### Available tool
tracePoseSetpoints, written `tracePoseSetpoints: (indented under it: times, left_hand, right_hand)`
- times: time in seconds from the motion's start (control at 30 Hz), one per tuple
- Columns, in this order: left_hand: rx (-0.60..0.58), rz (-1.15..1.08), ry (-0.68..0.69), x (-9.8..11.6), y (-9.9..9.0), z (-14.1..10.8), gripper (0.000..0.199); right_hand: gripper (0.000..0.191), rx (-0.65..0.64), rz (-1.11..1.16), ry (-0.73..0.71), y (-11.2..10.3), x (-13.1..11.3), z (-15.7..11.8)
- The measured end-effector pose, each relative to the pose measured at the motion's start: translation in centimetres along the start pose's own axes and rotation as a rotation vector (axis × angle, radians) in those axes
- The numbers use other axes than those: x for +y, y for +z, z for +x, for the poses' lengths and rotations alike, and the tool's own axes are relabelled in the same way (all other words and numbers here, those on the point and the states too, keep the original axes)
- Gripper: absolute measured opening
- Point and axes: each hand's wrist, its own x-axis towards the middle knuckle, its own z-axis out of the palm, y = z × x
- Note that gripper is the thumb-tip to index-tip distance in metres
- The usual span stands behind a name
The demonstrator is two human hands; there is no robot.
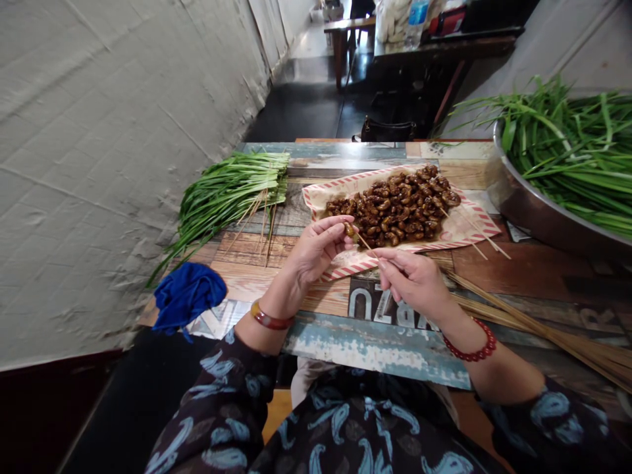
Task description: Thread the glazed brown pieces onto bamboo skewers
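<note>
My left hand pinches a small, glossy brown piece of food between thumb and fingers. From that piece a thin bamboo skewer runs to my right hand, whose fingers are closed on its other end. Both hands are over the front edge of a tray with a red-striped rim. On the tray lies a heap of glossy brown curled pieces; their exact kind I cannot make out. A few skewers stick out at the tray's right side.
Long green leafy stalks lie at the left, with skewers at their cut ends. A blue cloth sits at the front left. Loose skewers spread rightward. A metal basin of greens stands right; the wall is left.
</note>
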Motion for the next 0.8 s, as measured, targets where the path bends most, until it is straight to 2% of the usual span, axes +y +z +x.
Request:
tracePoseSetpoints:
  times: [0.13, 0.8]
  left_hand:
    - [0.039, -0.004, 0.024, -0.03, -0.07, 0.07, 0.028]
    - [0.056, 0.084, 0.066, -0.23, 0.29, 0.04, 0.028]
  right_hand:
    - [0.031, -0.01, -0.015, -0.022, 0.05, -0.01, -0.18]
    - [0.033, -0.003, -0.06, -0.016, 0.05, 0.08, -0.15]
